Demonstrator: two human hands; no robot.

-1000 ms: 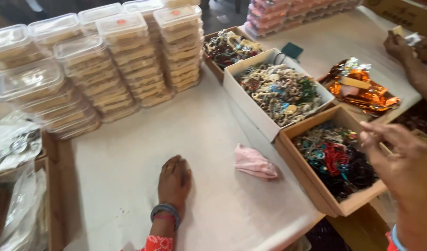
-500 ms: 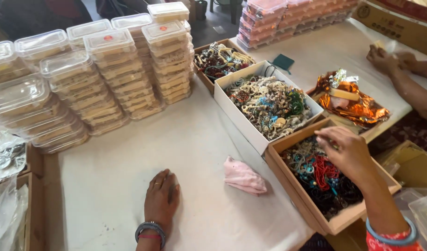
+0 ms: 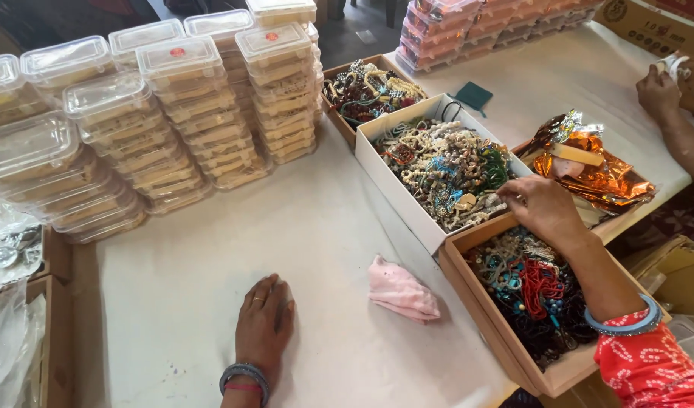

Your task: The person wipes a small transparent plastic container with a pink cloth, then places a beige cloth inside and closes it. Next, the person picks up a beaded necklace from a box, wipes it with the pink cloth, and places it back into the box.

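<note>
Since half a second ago our right hand (image 3: 545, 210) has moved from the brown box (image 3: 479, 298) to the white box (image 3: 385, 162) of mixed beads (image 3: 447, 168), fingers curled among them; grasp unclear. Left hand (image 3: 264, 321) rests flat, released, on the counter (image 3: 286, 227). Picking step, we judge; next needs a clean pinch.

Soft, even daylight is filling the scene — shadows are lying faint and short beside the pink cloth (image 3: 402, 291). Glare is flashing off the orange foil (image 3: 593, 170) and the clear box lids (image 3: 105, 94). Edges are bending slightly — focus is holding sharp throughout.
</note>
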